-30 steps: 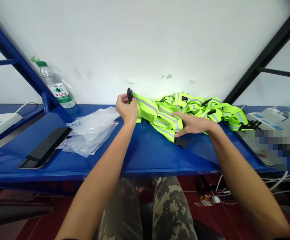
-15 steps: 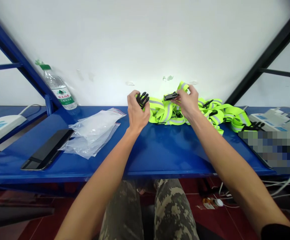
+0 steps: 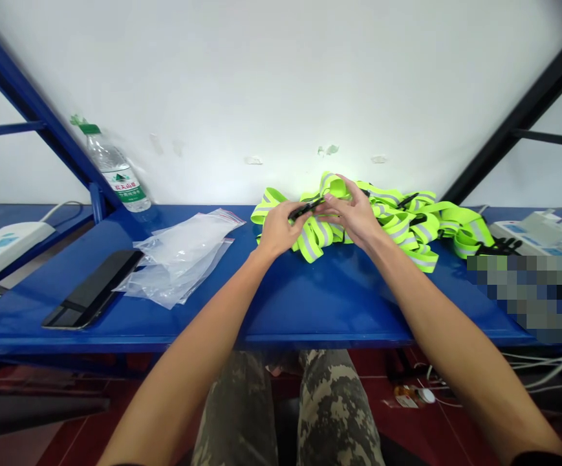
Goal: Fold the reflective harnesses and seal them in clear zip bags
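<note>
A tangled pile of neon-yellow straps with grey stripes (image 3: 397,226) and black buckles lies along the back of the blue table. My left hand (image 3: 279,228) is closed on a black buckle (image 3: 304,208) in front of the pile's left part. Close beside it, my right hand (image 3: 356,213) pinches the strap and the buckle's right end, with a yellow loop standing up above the fingers. Whether the two buckle halves are joined is hidden by the fingers.
Clear plastic bags (image 3: 183,252) and a black phone (image 3: 94,288) lie at left on the table (image 3: 319,304). A water bottle (image 3: 120,171) leans at the back left. White power strips (image 3: 4,246) sit at both sides; a pixelated item is at right.
My hands have come together, bringing the separate black buckle pieces to one spot. The left hand moved right, the right slightly left and down. Yellow loops shifted at the pile's left.
</note>
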Action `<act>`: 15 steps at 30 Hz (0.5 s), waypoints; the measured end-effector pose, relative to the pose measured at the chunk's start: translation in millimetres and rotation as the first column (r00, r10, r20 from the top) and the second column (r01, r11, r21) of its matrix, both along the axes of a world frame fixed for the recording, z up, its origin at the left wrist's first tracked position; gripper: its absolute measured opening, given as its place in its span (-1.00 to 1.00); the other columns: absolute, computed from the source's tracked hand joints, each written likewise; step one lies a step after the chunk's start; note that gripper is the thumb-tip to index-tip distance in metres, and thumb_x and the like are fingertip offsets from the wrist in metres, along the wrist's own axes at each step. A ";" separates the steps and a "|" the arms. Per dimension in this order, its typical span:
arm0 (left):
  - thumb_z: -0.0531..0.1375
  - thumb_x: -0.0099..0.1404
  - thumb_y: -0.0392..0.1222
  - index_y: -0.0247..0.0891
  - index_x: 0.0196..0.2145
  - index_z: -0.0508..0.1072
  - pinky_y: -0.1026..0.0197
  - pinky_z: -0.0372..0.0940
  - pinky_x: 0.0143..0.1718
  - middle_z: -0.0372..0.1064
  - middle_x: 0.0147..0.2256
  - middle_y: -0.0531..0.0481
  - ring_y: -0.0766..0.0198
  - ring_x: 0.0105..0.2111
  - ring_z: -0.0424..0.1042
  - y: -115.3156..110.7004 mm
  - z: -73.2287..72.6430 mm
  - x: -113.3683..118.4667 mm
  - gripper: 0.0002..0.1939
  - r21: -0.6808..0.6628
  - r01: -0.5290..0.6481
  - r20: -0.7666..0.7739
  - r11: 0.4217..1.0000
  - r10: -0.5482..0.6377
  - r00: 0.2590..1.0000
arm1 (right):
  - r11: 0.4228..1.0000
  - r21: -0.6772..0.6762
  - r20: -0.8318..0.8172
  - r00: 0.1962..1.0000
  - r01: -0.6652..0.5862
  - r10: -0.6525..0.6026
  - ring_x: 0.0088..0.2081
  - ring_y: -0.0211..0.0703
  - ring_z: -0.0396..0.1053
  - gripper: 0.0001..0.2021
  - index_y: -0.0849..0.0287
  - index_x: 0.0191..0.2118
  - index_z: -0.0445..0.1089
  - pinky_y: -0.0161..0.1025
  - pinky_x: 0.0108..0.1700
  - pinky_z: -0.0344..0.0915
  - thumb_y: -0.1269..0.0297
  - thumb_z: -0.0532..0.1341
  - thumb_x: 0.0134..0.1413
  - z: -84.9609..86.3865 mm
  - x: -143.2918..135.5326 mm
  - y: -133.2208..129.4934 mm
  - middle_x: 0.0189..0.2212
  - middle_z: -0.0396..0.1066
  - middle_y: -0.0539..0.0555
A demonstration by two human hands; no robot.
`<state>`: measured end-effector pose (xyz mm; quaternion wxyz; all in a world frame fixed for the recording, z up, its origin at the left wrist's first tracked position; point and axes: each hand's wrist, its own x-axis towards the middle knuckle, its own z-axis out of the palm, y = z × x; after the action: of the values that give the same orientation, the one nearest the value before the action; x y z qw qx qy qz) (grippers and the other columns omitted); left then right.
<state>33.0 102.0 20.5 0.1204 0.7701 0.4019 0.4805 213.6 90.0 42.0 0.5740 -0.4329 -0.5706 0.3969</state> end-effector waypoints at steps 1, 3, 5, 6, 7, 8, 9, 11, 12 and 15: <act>0.21 0.29 0.03 -0.27 -0.22 0.57 0.12 0.29 -0.16 0.49 -0.32 -0.07 0.12 -0.27 0.44 0.0 3.3 -1.5 -0.69 -0.047 0.001 0.053 0.999 0.002 0.999 | 0.995 0.055 0.038 0.996 0.081 -0.084 -0.31 -0.06 0.51 -0.24 0.03 0.30 0.11 -0.04 -0.22 0.49 -0.04 0.29 0.00 2.2 1.1 -3.6 -0.34 0.50 0.05; 0.26 0.23 0.09 -0.30 -0.34 0.56 0.12 0.30 -0.21 0.47 -0.41 -0.04 0.15 -0.34 0.42 0.3 9.9 -5.8 -0.65 -0.161 0.050 0.175 0.986 -0.022 0.984 | 0.930 0.228 0.138 0.936 0.289 -0.324 -0.16 0.03 0.50 -0.35 0.05 0.28 0.14 0.02 -0.16 0.47 -0.04 0.18 0.12 7.4 3.5 -11.6 -0.17 0.49 0.16; 0.33 0.15 0.08 -0.31 -0.37 0.56 0.12 0.32 -0.19 0.47 -0.42 -0.02 0.15 -0.34 0.43 1.3 14.5 -11.4 -0.65 -0.274 0.164 0.298 0.948 -0.079 0.951 | 0.828 0.423 0.262 0.825 0.367 -0.500 0.07 0.11 0.39 -0.44 0.03 0.25 0.22 0.08 -0.02 0.42 -0.03 0.14 0.16 12.0 5.4 -18.7 0.07 0.39 0.23; 0.37 0.10 0.07 -0.31 -0.35 0.56 0.11 0.34 -0.16 0.49 -0.39 -0.03 0.15 -0.31 0.45 1.9 15.8 -14.1 -0.65 -0.318 0.237 0.357 0.918 -0.116 0.927 | 0.804 0.497 0.333 0.783 0.328 -0.525 0.17 0.15 0.31 -0.45 0.02 0.22 0.26 0.11 0.06 0.37 -0.04 0.15 0.16 13.5 5.8 -21.0 0.15 0.32 0.23; 0.40 0.06 0.04 -0.31 -0.33 0.57 0.10 0.35 -0.12 0.51 -0.36 -0.04 0.14 -0.28 0.47 2.4 16.4 -16.7 -0.64 -0.354 0.310 0.411 0.882 -0.151 0.899 | 0.810 0.534 0.415 0.761 0.240 -0.499 0.23 0.17 0.24 -0.45 0.03 0.20 0.30 0.14 0.14 0.31 -0.04 0.18 0.13 14.0 5.7 -22.2 0.20 0.28 0.21; 0.43 0.02 0.02 -0.31 -0.30 0.57 0.08 0.36 -0.08 0.53 -0.33 -0.04 0.13 -0.25 0.49 2.7 16.4 -18.8 -0.62 -0.380 0.373 0.459 0.846 -0.177 0.871 | 0.834 0.536 0.495 0.752 0.130 -0.435 0.25 0.18 0.20 -0.44 0.04 0.19 0.31 0.15 0.20 0.25 -0.05 0.22 0.11 13.6 5.1 -22.2 0.22 0.28 0.20; 0.45 -0.01 0.00 -0.30 -0.28 0.57 0.07 0.36 -0.05 0.54 -0.30 -0.05 0.12 -0.23 0.50 2.9 16.0 -20.4 -0.61 -0.399 0.421 0.497 0.815 -0.193 0.846 | 0.860 0.510 0.560 0.750 0.021 -0.351 0.26 0.17 0.21 -0.43 0.04 0.19 0.32 0.15 0.23 0.21 -0.05 0.24 0.09 12.1 4.2 -21.1 0.22 0.29 0.18; 0.48 -0.05 -0.02 -0.30 -0.28 0.57 0.05 0.36 -0.01 0.55 -0.27 -0.06 0.12 -0.20 0.51 3.0 14.3 -21.9 -0.59 -0.420 0.474 0.546 0.774 -0.203 0.813 | 0.892 0.430 0.626 0.758 -0.139 -0.183 0.24 0.13 0.25 -0.42 0.05 0.21 0.31 0.12 0.27 0.18 -0.02 0.27 0.08 6.8 2.2 -16.3 0.20 0.34 0.15; 0.48 -0.06 -0.03 -0.29 -0.28 0.57 0.04 0.36 0.00 0.55 -0.26 -0.07 0.12 -0.19 0.51 3.2 13.3 -21.7 -0.59 -0.430 0.488 0.556 0.760 -0.203 0.806 | 0.900 0.397 0.629 0.768 -0.179 -0.124 0.23 0.10 0.28 -0.43 0.06 0.20 0.31 0.10 0.28 0.17 0.01 0.27 0.09 3.5 1.3 -13.2 0.19 0.36 0.14; 0.47 -0.02 0.04 -0.26 -0.25 0.57 0.03 0.36 0.01 0.56 -0.21 -0.09 0.10 -0.15 0.51 4.7 11.2 -18.8 -0.57 -0.448 0.503 0.577 0.740 -0.191 0.794 | 0.925 0.351 0.538 0.840 -0.148 -0.070 0.18 0.06 0.34 -0.53 0.11 0.10 0.39 0.06 0.28 0.19 0.08 0.29 0.08 -6.3 0.1 -3.9 0.11 0.43 0.14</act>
<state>14.2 106.6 31.7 0.5384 0.6086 0.3272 0.4824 213.7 86.1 35.7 0.4535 -0.3959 -0.7838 0.1527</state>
